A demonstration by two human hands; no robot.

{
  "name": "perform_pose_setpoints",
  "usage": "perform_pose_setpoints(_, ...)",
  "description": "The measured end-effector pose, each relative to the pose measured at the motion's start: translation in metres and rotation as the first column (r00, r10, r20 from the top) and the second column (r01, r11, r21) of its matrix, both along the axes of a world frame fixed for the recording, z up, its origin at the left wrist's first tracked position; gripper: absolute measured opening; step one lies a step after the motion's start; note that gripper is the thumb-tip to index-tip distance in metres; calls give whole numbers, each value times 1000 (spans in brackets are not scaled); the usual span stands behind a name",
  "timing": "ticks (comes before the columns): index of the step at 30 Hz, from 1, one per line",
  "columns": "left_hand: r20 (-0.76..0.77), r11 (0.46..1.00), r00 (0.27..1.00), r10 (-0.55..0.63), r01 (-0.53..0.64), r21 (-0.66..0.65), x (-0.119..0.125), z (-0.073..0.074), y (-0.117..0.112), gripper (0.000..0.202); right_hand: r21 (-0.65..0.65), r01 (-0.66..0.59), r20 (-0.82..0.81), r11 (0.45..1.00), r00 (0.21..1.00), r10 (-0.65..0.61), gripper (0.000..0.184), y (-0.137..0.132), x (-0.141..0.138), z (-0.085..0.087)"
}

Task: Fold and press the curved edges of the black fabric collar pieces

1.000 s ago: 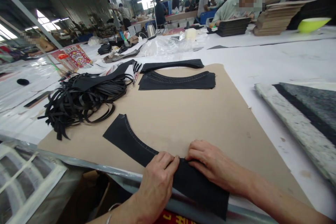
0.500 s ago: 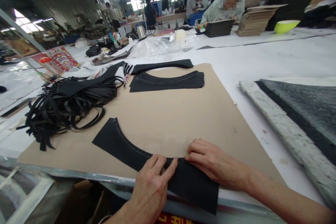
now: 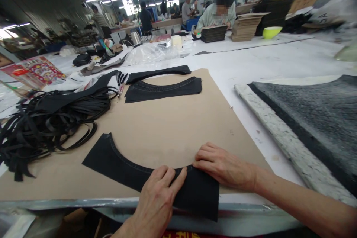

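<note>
A black curved panel lies across the front of the table, its concave edge facing away from me and marked by a line of pale stitches or notches. The material looks like fabric or leather; I cannot tell which. My left hand holds the panel near the middle of that edge, fingers bent and tips pressed onto it. Just to the right, my right hand has its fingers curled together, gripping the same edge. The panel's right end hangs over the table's front edge.
Brown paper board lies under the panel. Similar black pieces are stacked farther back. A heap of black strips sits at left, thick grey-and-white sheets at right. Across the table a person bends over black stacked sheets.
The camera view has turned slightly right, so the scene sits farther left. My right hand has moved a little closer to my left along the panel's edge.
</note>
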State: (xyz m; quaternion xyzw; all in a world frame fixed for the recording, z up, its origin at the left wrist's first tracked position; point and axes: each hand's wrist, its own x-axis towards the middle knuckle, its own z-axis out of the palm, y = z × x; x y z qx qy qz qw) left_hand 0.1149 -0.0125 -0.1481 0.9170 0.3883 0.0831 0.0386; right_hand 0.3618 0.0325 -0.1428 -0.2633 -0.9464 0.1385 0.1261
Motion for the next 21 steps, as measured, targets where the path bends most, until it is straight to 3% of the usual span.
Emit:
perform_pose_setpoints(4,-29,999,999,23,-22,38,6,2,0,58,14,1,-12,1000,1000,-1,27,0,8,-1)
perform_pose_setpoints(8,66,996,997,-44,38,85,10,-5,1,52,14,16,-9,1000,1000,-16,28,-2,10,0)
perform_pose_setpoints(14,96,999,995,-33,34,-6,18,-10,4,51,-1,72,-24,997,997,-72,29,-4,10,1)
perform_pose_setpoints(17,55,999,998,-17,20,-45,22,-6,5,62,-2,69,-2,998,998,-69,27,-3,10,2)
perform_pose_setpoints(21,-19,995,1000,1,-3,-100,28,-2,7,61,8,61,4,998,998,-61,27,-3,11,2)
